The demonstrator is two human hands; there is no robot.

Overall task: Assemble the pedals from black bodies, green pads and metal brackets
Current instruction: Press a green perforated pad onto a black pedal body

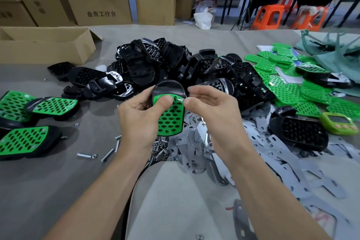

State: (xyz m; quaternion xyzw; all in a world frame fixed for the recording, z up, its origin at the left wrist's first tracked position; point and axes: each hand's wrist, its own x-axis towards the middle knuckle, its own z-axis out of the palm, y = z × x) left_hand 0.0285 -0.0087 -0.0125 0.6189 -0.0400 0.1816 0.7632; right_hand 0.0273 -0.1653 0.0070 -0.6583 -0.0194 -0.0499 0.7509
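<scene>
While the fingers of my left hand [140, 117] curl round a pedal [168, 87], thumb pressing its green pad [171, 122], my right hand [210, 111] pinches a small screw [180, 99] at the pad's top corner. Below lie loose screws [116, 142] and metal brackets [253, 148] on the worktop [39, 181] (finished pedals [52, 106] at left). Beyond sits a heap of black bodies [175, 64], with spare green pads [286, 93] to its right.
</scene>
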